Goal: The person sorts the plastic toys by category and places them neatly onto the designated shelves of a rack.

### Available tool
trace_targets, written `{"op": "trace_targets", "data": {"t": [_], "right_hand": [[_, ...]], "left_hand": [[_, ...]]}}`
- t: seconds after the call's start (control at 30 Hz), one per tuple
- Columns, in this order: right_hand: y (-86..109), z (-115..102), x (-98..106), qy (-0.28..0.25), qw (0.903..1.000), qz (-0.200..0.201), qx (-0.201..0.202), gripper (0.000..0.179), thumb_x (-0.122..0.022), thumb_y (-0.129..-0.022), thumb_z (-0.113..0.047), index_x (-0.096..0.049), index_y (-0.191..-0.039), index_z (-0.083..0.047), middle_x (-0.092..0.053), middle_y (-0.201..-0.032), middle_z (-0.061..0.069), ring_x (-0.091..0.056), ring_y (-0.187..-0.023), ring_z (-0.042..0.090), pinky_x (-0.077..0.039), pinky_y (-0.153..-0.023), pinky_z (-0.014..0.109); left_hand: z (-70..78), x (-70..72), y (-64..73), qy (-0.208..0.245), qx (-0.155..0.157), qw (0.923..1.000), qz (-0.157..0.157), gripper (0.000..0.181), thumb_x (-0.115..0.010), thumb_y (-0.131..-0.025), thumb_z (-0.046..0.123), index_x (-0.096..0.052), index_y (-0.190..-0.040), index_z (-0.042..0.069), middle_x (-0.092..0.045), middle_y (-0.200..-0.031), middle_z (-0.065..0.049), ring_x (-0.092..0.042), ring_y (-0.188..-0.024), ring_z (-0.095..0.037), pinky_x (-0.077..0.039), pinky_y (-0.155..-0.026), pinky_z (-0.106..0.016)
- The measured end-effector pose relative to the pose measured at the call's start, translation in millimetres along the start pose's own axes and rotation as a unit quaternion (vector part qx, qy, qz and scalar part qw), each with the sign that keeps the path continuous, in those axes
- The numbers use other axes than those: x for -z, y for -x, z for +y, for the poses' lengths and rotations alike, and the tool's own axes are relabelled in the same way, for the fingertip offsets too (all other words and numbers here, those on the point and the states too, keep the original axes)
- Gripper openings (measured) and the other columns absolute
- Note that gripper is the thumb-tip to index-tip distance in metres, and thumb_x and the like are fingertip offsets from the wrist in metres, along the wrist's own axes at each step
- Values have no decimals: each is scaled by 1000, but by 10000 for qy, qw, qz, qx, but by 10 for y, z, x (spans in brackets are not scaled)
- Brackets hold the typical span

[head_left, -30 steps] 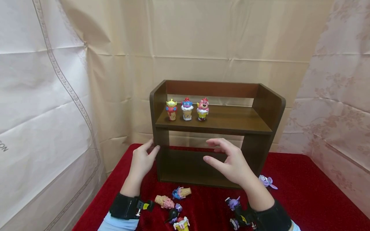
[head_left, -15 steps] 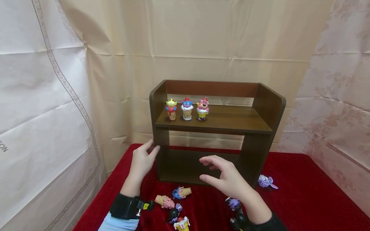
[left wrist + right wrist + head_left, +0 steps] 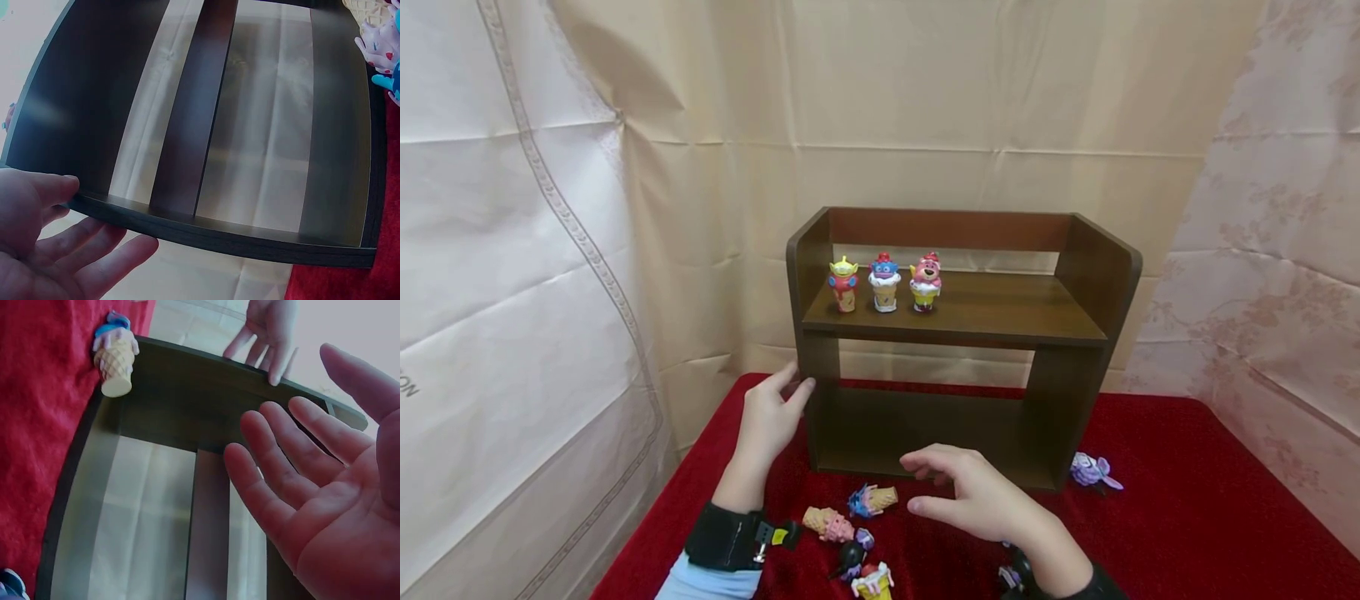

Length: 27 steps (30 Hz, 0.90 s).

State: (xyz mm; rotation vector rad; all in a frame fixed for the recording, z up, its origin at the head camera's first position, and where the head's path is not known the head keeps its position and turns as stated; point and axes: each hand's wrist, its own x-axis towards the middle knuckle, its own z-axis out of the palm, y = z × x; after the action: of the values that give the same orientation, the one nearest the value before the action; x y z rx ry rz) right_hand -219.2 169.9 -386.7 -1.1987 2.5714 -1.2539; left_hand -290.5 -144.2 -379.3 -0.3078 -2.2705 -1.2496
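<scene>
A dark brown two-tier wooden shelf (image 3: 1000, 310) stands on the table. My left hand (image 3: 771, 421) holds its left side panel near the front edge, thumb and fingers on either side of it in the left wrist view. My right hand (image 3: 973, 492) hovers before the lower tier, fingers spread and holding nothing. Left of its fingertips lies a blue-topped ice-cream-cone figurine (image 3: 872, 500), its waffle cone visible in the right wrist view. Close by lies a pink cone figurine (image 3: 829, 525). On the upper tier stand a green-headed figurine (image 3: 843, 287), a blue one (image 3: 884, 285) and a pink bear (image 3: 925, 285).
A red velvet cloth (image 3: 1157, 500) covers the table. A yellow cone figurine (image 3: 874, 582) and a small purple figurine (image 3: 865, 539) lie at the front. One purple-and-white figurine (image 3: 1093, 471) lies by the shelf's right side. Beige curtains (image 3: 925, 100) hang behind.
My right hand has moved down and left, from before the shelf's lower opening to beside the blue-topped cone figurine. My left hand stays on the shelf's side.
</scene>
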Motion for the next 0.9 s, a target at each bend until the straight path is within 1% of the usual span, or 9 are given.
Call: {"op": "trace_targets", "data": {"t": [0.17, 0.27, 0.4, 0.5, 0.63, 0.77, 0.9], "right_hand": [[-34, 16, -92, 46, 9983, -529, -231, 43, -72, -97, -33, -64, -134, -14, -66, -124, -6, -64, -109, 15, -56, -93, 38], [-42, 21, -142, 150, 9960, -809, -348, 43, -73, -96, -32, -65, -133, -12, -67, -122, -8, -64, -108, 12, -56, -93, 37], [-40, 29, -200, 199, 9922, -1156, -426, 43, -72, -96, -34, -67, -132, -11, -68, -120, -8, -63, -105, 8, -56, -89, 32], [-38, 41, -235, 173, 9894, -1380, -418, 42, -72, -96, -33, -67, -130, -9, -69, -117, -6, -63, -101, 6, -56, -86, 29], [-52, 56, -282, 207, 9865, -1577, -379, 40, -72, -96, -31, -68, -129, -7, -69, -114, -7, -63, -97, 3, -56, -83, 25], [-81, 61, -349, 422, 9844, -1691, -241, 37, -73, -96, -28, -70, -126, -7, -69, -113, -9, -63, -95, 0, -55, -82, 22], [-90, 79, -412, 628, 9818, -1792, -65, 36, -74, -95, -28, -71, -124, -7, -69, -110, -9, -62, -92, -2, -55, -80, 20]], "left_hand": [[-9, 2, 2, -8, 15, 10000, 6, 44, -69, -99, 16, -61, -142, 9, -68, -129, -14, -70, -107, -30, -62, -75, -39], [-8, 3, 3, -22, 12, 10000, 4, 44, -69, -99, 15, -61, -142, 9, -68, -129, -13, -70, -107, -29, -62, -74, -39], [2, 0, 10, 4, 29, 10000, -13, 45, -69, -99, 15, -61, -143, 10, -68, -129, -13, -70, -106, -30, -62, -73, -38], [4, -5, 12, 26, 23, 10000, -45, 46, -69, -99, 15, -59, -144, 10, -67, -130, -14, -70, -107, -31, -62, -73, -38], [4, -4, 11, 40, 33, 10000, -58, 47, -68, -99, 15, -59, -145, 10, -67, -131, -14, -70, -106, -31, -62, -72, -36], [5, 4, 11, 38, 75, 10000, -48, 47, -69, -99, 16, -59, -145, 12, -67, -131, -14, -71, -104, -29, -62, -71, -36], [8, 10, 12, 24, 91, 9999, -48, 47, -69, -99, 17, -59, -145, 14, -67, -132, -12, -70, -107, -29, -62, -74, -38]]}}
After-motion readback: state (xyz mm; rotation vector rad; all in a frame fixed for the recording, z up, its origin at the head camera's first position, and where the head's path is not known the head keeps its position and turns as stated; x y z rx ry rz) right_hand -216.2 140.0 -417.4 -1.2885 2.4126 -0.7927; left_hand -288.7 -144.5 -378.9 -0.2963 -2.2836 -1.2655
